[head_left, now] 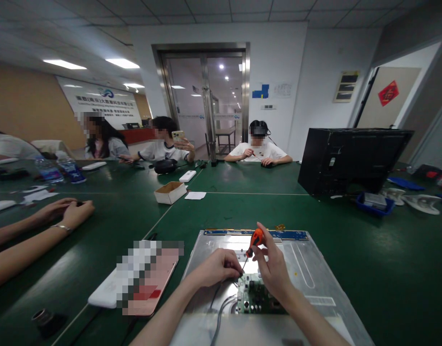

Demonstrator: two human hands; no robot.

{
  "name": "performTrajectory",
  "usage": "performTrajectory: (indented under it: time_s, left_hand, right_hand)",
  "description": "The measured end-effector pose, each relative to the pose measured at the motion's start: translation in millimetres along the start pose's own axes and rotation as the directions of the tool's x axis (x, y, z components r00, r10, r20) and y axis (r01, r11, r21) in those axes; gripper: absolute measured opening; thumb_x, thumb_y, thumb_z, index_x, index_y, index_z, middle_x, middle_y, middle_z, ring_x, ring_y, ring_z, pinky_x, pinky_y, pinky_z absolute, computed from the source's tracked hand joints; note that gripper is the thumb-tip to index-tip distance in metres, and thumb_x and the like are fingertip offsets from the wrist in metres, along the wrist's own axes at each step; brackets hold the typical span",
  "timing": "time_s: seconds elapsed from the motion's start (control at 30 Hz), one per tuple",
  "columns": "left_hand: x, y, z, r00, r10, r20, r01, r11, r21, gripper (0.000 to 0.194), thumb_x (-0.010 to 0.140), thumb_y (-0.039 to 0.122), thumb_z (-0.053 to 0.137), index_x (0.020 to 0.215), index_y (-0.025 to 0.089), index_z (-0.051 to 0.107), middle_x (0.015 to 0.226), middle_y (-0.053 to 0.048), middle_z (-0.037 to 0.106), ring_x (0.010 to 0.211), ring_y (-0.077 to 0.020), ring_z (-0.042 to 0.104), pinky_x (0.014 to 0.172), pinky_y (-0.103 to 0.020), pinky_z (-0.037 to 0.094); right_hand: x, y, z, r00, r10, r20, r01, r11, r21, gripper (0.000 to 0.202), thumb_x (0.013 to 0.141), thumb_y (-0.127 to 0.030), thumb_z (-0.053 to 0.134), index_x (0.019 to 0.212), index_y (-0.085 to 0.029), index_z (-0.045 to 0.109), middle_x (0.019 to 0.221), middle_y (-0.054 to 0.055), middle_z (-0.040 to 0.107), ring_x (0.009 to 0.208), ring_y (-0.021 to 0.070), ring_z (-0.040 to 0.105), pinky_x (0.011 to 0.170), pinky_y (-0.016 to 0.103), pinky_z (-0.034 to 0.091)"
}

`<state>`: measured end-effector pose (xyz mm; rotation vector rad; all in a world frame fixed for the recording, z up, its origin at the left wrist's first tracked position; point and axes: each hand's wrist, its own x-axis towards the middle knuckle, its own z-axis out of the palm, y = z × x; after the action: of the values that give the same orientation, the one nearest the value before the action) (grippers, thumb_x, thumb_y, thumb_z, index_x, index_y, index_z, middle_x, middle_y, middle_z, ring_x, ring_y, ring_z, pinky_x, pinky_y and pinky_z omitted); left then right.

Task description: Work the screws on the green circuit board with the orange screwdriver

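My right hand [273, 264] is closed round an orange and black screwdriver [255, 241], which slants down to the left. Its tip is at the upper left corner of a green circuit board [255, 293]. My left hand [222, 266] has its fingers pinched together beside that tip; what they hold, if anything, is too small to make out. Under both hands lies a flat silver metal panel [307, 269] with a narrow blue circuit strip [295, 235] along its far edge. A grey cable [220, 319] curves over the panel left of the board.
Left of the panel lie a pink case [157, 283] and a white one [107, 288]. Beyond are a small open box [170, 193], a black monitor casing [350, 158] and a blue tray [375, 204]. Another person's hands [67, 214] rest at the left; several people sit across.
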<state>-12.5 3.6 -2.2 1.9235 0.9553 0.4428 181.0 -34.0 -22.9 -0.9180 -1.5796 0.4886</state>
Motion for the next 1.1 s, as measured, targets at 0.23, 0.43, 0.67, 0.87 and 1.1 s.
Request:
performTrajectory:
  time_s: [0.23,0.43,0.67,0.87,1.1]
  left_hand:
    - [1,-2,0.8,1.0,0.014,-0.002,-0.014,1.0,-0.01,0.011,0.072,0.014,0.068,0.076,0.016,0.078,0.077,-0.003,0.07,0.075,-0.0171,0.06,0.069,-0.024,0.048]
    - [1,-3,0.9,1.0,0.026,0.008,-0.026,1.0,-0.018,0.009,0.073,0.014,0.068,0.075,0.016,0.076,0.077,-0.002,0.07,0.075,-0.0168,0.061,0.069,-0.023,0.048]
    - [1,-3,-0.3,1.0,0.02,0.019,-0.02,1.0,-0.007,0.007,0.076,0.02,0.07,0.076,0.016,0.077,0.081,-0.004,0.071,0.078,-0.0184,0.062,0.072,-0.025,0.049]
    - [1,-2,-0.5,1.0,0.019,0.012,-0.019,1.0,-0.014,0.011,0.073,0.015,0.067,0.077,0.017,0.077,0.078,-0.002,0.07,0.076,-0.0172,0.061,0.072,-0.025,0.048]
    - [2,-5,2.6,1.0,0.017,0.008,-0.016,0.998,-0.063,0.01,0.07,0.013,0.065,0.075,0.013,0.073,0.069,-0.001,0.066,0.065,-0.0148,0.056,0.062,-0.023,0.043]
  right_hand:
    - [3,-13,1,0.969,-0.246,-0.014,0.239,0.954,-0.181,0.054,0.1,-0.021,0.048,0.151,-0.031,0.035,0.094,0.005,0.069,0.063,0.0171,0.067,0.055,0.029,0.059]
    - [3,-17,0,0.974,-0.226,0.016,0.225,0.953,-0.204,0.055,0.097,-0.021,0.051,0.149,-0.028,0.038,0.104,0.009,0.071,0.071,0.0199,0.069,0.064,0.034,0.061]
    - [4,-15,2,0.971,-0.237,-0.004,0.231,0.95,-0.212,0.053,0.097,-0.021,0.049,0.148,-0.029,0.037,0.09,0.004,0.069,0.063,0.0174,0.065,0.056,0.03,0.058]
    - [4,-13,1,0.964,-0.265,-0.026,0.254,0.944,-0.208,0.049,0.097,-0.022,0.052,0.144,-0.031,0.039,0.088,0.002,0.066,0.062,0.0161,0.062,0.053,0.027,0.054]
    - [31,-39,-6,0.96,-0.184,0.21,0.234,0.942,-0.243,0.046,0.087,-0.013,0.053,0.131,-0.024,0.045,0.093,0.005,0.067,0.072,0.0186,0.064,0.058,0.028,0.051]
